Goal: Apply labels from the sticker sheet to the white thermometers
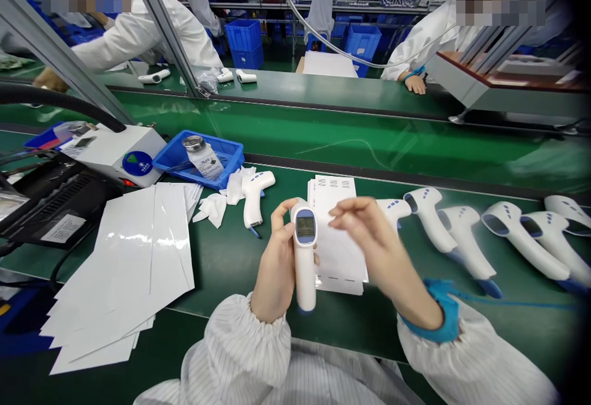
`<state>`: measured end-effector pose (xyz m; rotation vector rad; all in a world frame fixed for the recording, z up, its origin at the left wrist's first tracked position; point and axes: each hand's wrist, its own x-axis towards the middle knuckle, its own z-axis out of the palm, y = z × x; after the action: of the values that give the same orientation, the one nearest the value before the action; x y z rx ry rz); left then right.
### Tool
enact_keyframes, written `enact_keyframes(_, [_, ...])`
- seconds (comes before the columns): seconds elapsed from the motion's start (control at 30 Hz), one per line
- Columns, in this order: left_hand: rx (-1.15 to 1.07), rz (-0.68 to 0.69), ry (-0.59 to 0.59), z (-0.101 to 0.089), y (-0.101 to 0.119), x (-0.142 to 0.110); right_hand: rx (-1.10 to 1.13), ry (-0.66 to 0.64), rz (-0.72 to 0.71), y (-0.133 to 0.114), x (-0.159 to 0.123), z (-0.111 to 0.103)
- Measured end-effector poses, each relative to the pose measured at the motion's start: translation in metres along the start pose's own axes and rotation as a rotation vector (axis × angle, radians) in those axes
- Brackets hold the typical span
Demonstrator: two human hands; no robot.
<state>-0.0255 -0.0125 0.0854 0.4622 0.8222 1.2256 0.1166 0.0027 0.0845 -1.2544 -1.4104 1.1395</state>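
My left hand (276, 263) is wrapped round a white infrared thermometer (305, 276), held upright with its blue-rimmed display (305, 226) facing me. Just to the right, my right hand (369, 239) is raised over a stack of printed white sheets (339, 269). Its fingers are slightly blurred, loosely bent and a little apart, with nothing visible in them. It does not touch the thermometer. A blue wrist strap (431, 316) circles my right wrist. Another white thermometer (256, 196) lies on the green bench beyond my left hand, its blue flap hanging at the handle end.
Several white thermometers (466, 245) lie in a row at the right. Left are loose white sheets (133, 251), crumpled white wipes (213, 208), a blue tray (231, 165) holding a metal-capped bottle (203, 156), and a white box (124, 146). Co-workers in white sit across the green belt (323, 131).
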Motion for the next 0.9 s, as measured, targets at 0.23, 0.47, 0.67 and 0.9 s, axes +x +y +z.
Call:
enact_keyframes(0.23, [0.615, 0.239, 0.016, -0.016, 0.003, 0.023, -0.358, -0.275, 0.150, 0.029, 0.043, 0.001])
enact_keyframes(0.47, [1.301, 0.247, 0.554, -0.079, 0.025, 0.064, -0.702, 0.145, 0.044, 0.039, 0.166, -0.036])
enact_keyframes(0.67, [1.188, 0.168, 0.495, -0.092, 0.022, 0.071, -0.557, -0.096, -0.038, 0.048, 0.131, -0.005])
enact_keyframes(0.9, [0.915, 0.293, 0.075, -0.054, -0.002, 0.035, -0.098, -0.275, 0.076, 0.027, 0.082, 0.018])
